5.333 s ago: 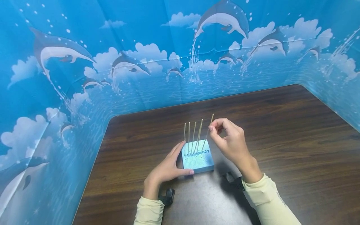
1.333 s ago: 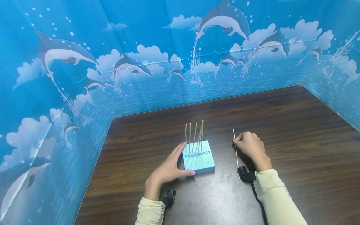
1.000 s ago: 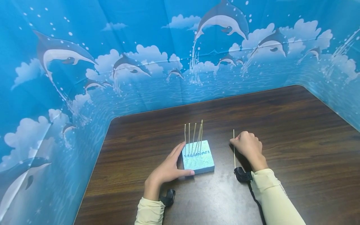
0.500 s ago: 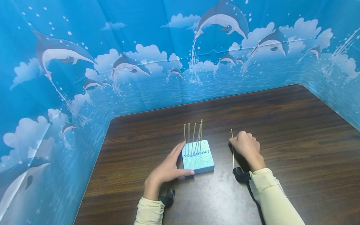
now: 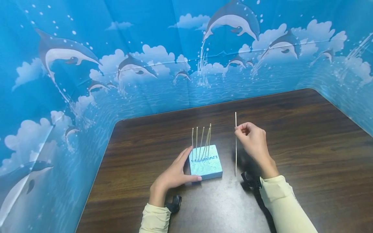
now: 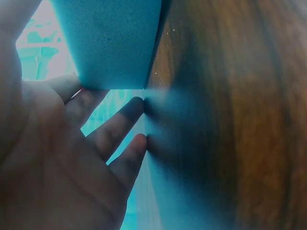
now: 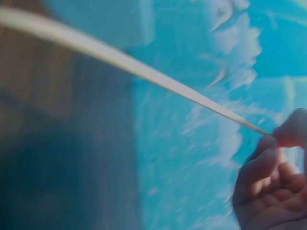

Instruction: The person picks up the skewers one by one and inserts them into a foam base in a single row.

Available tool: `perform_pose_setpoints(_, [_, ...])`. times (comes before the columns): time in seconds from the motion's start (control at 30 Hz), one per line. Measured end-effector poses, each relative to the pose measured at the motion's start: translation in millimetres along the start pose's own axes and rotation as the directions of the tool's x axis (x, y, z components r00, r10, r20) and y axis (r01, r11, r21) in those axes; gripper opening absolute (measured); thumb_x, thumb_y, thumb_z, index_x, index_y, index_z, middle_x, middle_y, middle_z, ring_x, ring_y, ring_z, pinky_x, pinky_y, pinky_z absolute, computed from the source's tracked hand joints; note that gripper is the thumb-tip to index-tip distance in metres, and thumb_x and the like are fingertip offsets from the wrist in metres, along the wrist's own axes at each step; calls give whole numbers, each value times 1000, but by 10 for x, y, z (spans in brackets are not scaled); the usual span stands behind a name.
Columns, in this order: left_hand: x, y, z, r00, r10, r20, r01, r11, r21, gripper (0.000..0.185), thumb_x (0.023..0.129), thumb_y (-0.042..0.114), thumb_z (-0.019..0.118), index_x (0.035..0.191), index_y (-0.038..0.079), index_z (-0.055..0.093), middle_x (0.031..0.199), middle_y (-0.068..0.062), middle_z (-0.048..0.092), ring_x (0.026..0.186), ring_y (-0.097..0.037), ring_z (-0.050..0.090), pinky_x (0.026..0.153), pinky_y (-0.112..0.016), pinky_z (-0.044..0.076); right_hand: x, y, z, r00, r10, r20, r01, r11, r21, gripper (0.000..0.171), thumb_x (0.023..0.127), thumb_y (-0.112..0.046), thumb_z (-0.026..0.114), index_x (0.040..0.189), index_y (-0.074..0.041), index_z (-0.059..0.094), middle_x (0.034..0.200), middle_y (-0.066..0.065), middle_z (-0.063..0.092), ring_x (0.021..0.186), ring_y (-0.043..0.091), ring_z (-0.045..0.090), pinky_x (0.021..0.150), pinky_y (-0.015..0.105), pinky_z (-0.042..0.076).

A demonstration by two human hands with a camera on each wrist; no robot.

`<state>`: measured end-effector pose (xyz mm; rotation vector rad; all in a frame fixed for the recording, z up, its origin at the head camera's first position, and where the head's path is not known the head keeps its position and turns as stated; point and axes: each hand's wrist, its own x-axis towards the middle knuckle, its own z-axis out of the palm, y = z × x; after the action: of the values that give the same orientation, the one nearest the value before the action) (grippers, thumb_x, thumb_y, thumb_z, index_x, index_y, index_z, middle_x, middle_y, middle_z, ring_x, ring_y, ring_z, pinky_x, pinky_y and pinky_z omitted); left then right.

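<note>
In the head view a light blue foam block sits on the table, with several thin wooden skewers standing in a speckled line across its top. My left hand grips the block at its left side, thumb at the front edge and fingers at the back left corner. The left wrist view shows the block's side and two fingertips touching the table. To the right of the block, my right hand pinches another skewer, held nearly upright above the table. That skewer crosses the right wrist view.
The dark wood-grain table extends around the block on all sides. A blue curtain with dolphins hangs along its back and sides. Each wrist wears a black camera.
Earlier the right hand held a skewer at the block's right part; then it was low over the table to the right. Now the hand has risen with the skewer. The left hand stays put.
</note>
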<state>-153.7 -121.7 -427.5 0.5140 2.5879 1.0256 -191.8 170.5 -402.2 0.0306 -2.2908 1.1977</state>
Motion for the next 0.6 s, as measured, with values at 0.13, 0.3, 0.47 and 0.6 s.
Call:
perform_pose_setpoints(0.13, [6, 3, -4, 1000, 3, 1, -3, 1000, 0, 114, 74, 50, 83, 160, 25, 13, 166, -4, 14, 151, -26, 16, 118, -55, 25, -16, -269, -54, 979, -163, -121, 180, 973, 147, 8, 82, 1, 70, 76, -1, 66, 64, 4, 62, 57, 0, 50, 53, 9, 38])
perform_pose_setpoints(0.3, [4, 9, -11, 1000, 3, 1, -3, 1000, 1, 114, 74, 50, 83, 160, 24, 13, 166, -4, 14, 151, -26, 16, 117, -55, 26, -71, -502, -30, 917, -329, -228, 383, 884, 268, 7, 78, 8, 68, 77, 2, 66, 67, 7, 64, 62, 2, 53, 57, 10, 42])
perform_pose_setpoints(0.47, [3, 9, -8, 1000, 2, -1, -2, 1000, 1, 114, 74, 50, 84, 160, 24, 14, 166, -4, 15, 151, -26, 16, 118, -54, 26, -113, -583, 55, 860, -447, -246, 506, 812, 292, 7, 78, 9, 67, 77, 3, 65, 70, 9, 65, 64, 8, 55, 59, 13, 47])
perform_pose_setpoints(0.6, [6, 12, -2, 1000, -2, 0, 2, 1000, -3, 114, 74, 50, 84, 160, 25, 14, 166, -3, 15, 151, -25, 17, 118, -52, 25, -130, -592, 102, 826, -508, -245, 562, 781, 274, 6, 79, 9, 64, 78, 3, 64, 72, 9, 66, 64, 12, 57, 61, 15, 50])
